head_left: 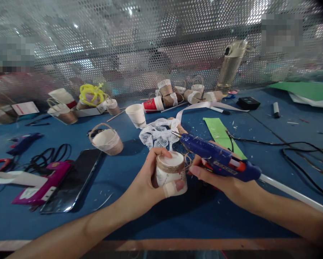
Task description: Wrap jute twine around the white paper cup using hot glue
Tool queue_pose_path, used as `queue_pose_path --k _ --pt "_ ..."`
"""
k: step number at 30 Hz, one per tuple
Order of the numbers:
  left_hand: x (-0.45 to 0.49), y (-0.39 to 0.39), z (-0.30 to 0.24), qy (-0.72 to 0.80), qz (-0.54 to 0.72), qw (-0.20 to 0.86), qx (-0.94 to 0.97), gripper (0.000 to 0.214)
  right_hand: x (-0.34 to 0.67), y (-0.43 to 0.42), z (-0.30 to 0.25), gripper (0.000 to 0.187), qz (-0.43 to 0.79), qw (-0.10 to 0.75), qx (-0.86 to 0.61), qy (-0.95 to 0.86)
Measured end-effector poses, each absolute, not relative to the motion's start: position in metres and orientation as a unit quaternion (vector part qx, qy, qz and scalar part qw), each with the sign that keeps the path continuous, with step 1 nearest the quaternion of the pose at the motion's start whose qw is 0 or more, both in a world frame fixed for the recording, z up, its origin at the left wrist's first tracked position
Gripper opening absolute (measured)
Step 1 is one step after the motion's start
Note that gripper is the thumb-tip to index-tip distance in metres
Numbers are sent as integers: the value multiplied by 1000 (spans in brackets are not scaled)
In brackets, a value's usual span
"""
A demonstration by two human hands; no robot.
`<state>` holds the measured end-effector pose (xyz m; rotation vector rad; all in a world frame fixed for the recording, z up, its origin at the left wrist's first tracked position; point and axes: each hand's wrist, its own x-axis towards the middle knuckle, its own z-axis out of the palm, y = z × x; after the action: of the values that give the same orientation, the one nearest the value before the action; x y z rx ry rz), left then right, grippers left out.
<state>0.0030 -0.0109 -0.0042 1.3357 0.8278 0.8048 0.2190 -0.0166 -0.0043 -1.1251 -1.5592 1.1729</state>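
Note:
My left hand [146, 180] is wrapped round a white paper cup [165, 177] turned bottom up, with a bandage-like strip on the thumb. Brown twine [172, 166] is wound round the cup near its upturned base, and a loose loop of it sticks out on the right. My right hand [226, 183] is closed on a blue glue gun [217, 154], its metal nozzle pointing left above the cup. Fingers of that hand are close to the twine loop; whether they pinch it is hard to tell. White lace ribbon [157, 132] lies just behind the cup.
A finished-looking twine basket [107, 142] and a phone [73, 180] lie to the left, near a magenta tool [46, 183]. Behind are a white cup [136, 116], red cups [152, 104], several small baskets and a bottle [231, 66]. Black cable [271, 144] crosses the right side.

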Motion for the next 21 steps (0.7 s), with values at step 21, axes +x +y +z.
queue_pose_path --k 21 --pt "2 -12 -6 328 346 642 600 43 209 -21 -7 20 501 500 -435 -556"
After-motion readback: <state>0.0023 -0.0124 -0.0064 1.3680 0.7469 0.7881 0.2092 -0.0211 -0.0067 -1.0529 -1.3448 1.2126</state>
